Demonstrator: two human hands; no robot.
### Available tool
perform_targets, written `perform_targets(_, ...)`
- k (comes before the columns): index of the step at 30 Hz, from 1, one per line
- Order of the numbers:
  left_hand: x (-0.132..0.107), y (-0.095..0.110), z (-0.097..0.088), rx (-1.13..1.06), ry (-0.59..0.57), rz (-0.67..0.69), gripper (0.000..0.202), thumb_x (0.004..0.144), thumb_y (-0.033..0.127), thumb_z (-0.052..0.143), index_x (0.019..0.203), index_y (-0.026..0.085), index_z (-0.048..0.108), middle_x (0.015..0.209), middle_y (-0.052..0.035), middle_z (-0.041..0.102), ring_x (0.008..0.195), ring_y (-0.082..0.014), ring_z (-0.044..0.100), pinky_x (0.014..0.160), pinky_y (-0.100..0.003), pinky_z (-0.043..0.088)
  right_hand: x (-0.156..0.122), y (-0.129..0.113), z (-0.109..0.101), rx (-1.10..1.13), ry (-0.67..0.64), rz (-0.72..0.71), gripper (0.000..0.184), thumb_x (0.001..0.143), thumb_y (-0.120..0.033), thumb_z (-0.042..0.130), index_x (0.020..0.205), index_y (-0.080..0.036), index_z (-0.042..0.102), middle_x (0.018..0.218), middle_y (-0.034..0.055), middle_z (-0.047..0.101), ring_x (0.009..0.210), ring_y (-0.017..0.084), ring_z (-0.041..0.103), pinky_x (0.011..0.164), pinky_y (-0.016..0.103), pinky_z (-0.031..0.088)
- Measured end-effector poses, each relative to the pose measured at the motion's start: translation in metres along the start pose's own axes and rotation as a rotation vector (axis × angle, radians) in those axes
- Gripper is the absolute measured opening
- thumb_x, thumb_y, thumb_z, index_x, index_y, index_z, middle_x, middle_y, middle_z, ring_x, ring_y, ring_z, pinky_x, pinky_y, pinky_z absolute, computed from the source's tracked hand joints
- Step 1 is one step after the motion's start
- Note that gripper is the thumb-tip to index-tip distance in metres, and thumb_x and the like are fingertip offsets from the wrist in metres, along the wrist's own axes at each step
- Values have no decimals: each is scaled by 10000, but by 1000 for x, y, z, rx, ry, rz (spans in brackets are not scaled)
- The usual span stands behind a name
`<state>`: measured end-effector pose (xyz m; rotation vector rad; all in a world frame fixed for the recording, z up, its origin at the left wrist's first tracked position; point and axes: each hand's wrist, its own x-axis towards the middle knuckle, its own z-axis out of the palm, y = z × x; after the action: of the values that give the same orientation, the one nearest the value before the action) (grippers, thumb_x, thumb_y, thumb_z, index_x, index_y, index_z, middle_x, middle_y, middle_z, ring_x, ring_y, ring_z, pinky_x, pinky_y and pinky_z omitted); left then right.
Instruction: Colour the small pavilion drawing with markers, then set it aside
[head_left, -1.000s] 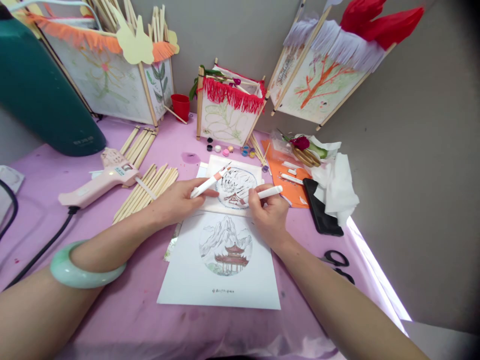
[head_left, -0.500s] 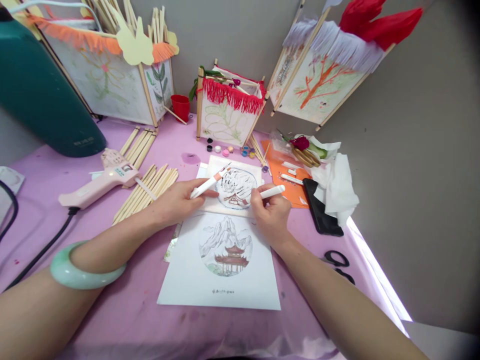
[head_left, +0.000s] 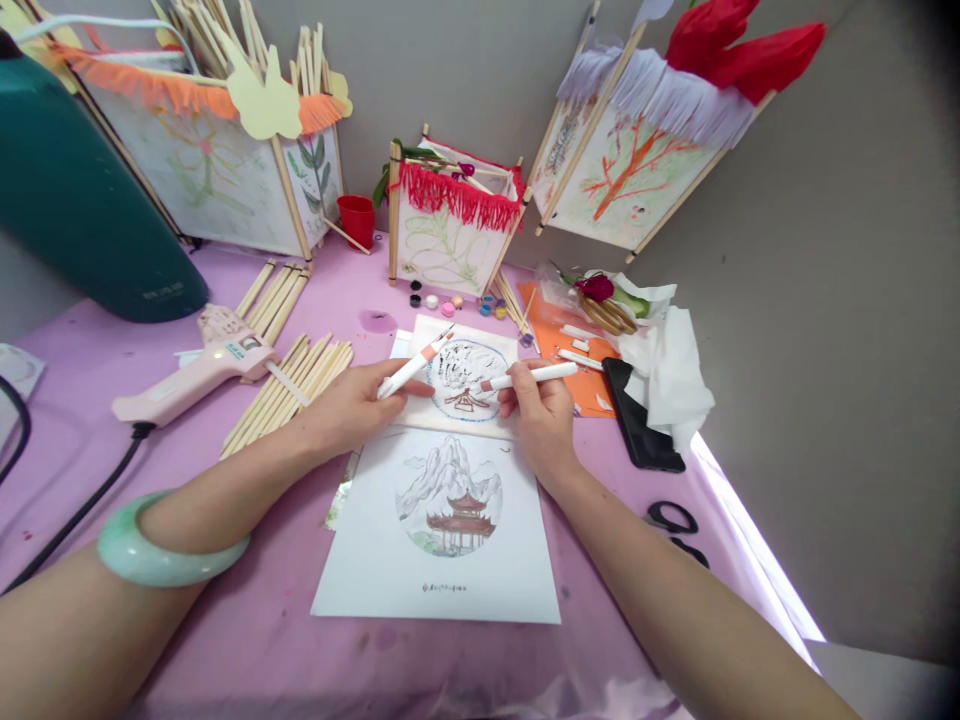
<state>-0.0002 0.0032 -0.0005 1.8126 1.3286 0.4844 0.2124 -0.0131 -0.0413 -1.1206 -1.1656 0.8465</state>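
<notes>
Almost crosswise, marker [head_left: 551,373] in right hand [head_left: 546,412] points left.

I have passing room along the near purple surface [head_left: 352,655], in front of the printed sheet [head_left: 435,520]. Over the drawing [head_left: 469,385], the left hand [head_left: 349,405] and right hand [head_left: 544,425] leave a narrow gap. Leftward, the glue gun [head_left: 202,378] and wooden sticks [head_left: 289,395] block me; ahead, paint pots [head_left: 448,309] and the red-fringed lantern [head_left: 442,245]; rightward, the phone [head_left: 637,432] and tissues [head_left: 679,375].

White marker [head_left: 553,372] turned flatter in right fingers [head_left: 528,391], tip shifted upward
</notes>
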Motion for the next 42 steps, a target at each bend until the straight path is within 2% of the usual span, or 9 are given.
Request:
perform_targets(4,6,-4,2,2,45,68,414,727,229,449,1082,219,662,1081,-21,654,548,-109,461,521,-256,339,7,3,5,99,-21,21,222,842,-407,528,815,-194,472,623,-31,603,464,66,497,433,184,410)
perform_targets(7,8,-8,3,-3,47,97,429,728,229,447,1104,237,652,1112,-15,649,641,-143,541,572,-267,375,7,2,6,111,-9,9,218,840,-403,532,808,-195,474,615,-33,598,455,64,486,418,181,394)
perform_targets(11,5,-8,2,16,36,97,415,738,226,452,1102,245,652,1129,-14,646,791,-190,592,677,-290,413,-1,-3,2,21,-4,-30,206,845,-390,528,788,-196,485,563,-50,556,424,60,459,400,183,363)
perform_targets(15,1,-4,0,15,39,90,394,745,229,457,1080,246,665,1156,-10,632,910,-222,594,788,-315,421,-10,-6,-2,-127,-33,-81,196,836,-366,547,762,-192,493,524,-58,509,462,89,530,422,199,374)
perform_targets(21,0,-3,-1,8,23,82,403,744,224,458,1093,239,659,1107,-14,654,925,-228,594,819,-325,423,-12,-5,-3,-231,-40,-128,175,839,-345,540,762,-194,500,533,-50,517,498,105,554,453,213,390)
perform_targets(29,-1,0,-1,6,18,78,391,748,264,462,1082,241,663,1202,-15,609,934,-225,587,815,-324,428,-15,-4,-5,-364,-15,-189,170,834,-342,539,737,-204,513,543,-39,509,478,102,500,467,228,394)
perform_targets(37,-2,1,-2,-3,22,87,394,748,256,463,1087,236,662,1210,-9,606,968,-226,578,825,-312,426,-15,-5,-3,-377,-37,-246,142,836,-309,535,750,-198,517,592,-27,538,488,96,500,480,230,392)
perform_targets(42,-3,2,-2,-15,4,63,401,748,244,460,1097,228,658,1136,-24,642,914,-222,596,788,-308,438,-15,-3,-4,-378,-27,-242,149,841,-322,530,760,-197,515,621,-20,539,523,103,521,495,232,408)
